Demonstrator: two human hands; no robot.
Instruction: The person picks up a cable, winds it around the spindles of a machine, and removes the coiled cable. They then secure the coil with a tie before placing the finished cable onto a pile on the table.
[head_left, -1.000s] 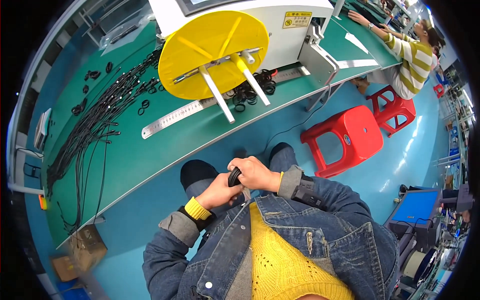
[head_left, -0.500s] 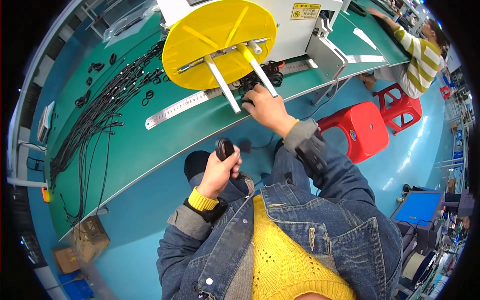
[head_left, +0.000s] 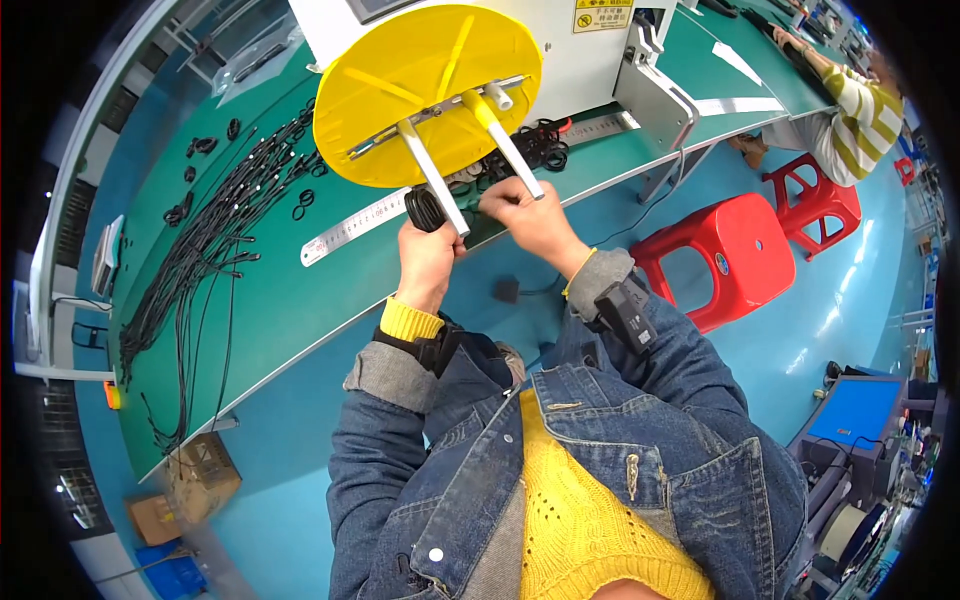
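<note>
head view: step in hand looks like handling a wound cable at the winding machine, with one coil in the grip. left hand (head_left: 426,265) is wrapped around the black cable coil (head_left: 423,210), which stands up out of the fist just beside the left metal rod (head_left: 433,180); touching or not, can't tell. right hand (head_left: 538,228) has fingers bent and tips drawn together near the right metal rod (head_left: 515,157), below the pile of black cable loops (head_left: 547,150); whether it pinches anything, can't tell. next move probably calls for a firm left grip so the turns don't spring apart, and for right fingertips working clear of the rod. coil is black, rubbery-looking, stacked turns in a tight oval. rods are smooth, pale, straight, sticking out from a thin glossy yellow disc (head_left: 420,60). steel ruler (head_left: 355,226) lies flat and shiny on the smooth green bench top (head_left: 275,315); at left, a long bundle of black cables (head_left: 205,250) spreads out, thin and limp.
</note>
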